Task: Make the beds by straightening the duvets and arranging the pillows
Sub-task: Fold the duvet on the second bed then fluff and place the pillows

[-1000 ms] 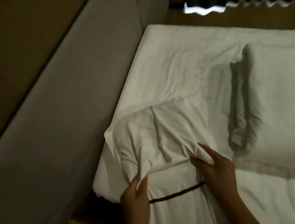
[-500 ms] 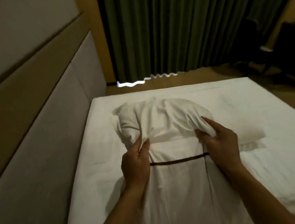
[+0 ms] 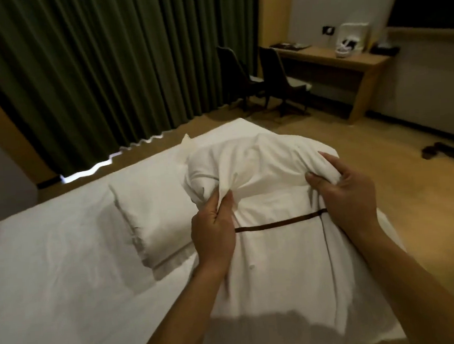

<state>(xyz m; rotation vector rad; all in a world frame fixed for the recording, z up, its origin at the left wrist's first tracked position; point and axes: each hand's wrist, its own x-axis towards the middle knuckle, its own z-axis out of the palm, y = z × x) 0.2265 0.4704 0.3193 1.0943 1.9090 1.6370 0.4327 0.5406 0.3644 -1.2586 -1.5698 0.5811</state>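
Note:
A white pillow in a case with a dark brown piping line is lifted in front of me, above the right part of the bed. My left hand pinches a fold of the pillowcase at its left side. My right hand grips bunched fabric at its right side. The case hangs down toward me between my forearms. A second white pillow lies flat on the white sheet to the left of the held one.
Green curtains hang behind the bed, with light leaking under their hem. Two dark chairs stand by a wooden desk at the back right. Dark slippers lie on the wooden floor to the right.
The pillow has been lifted off the head of the bed and carried to the right. My view swung from the headboard wall to the curtains, desk and floor. Both hands kept their grip.

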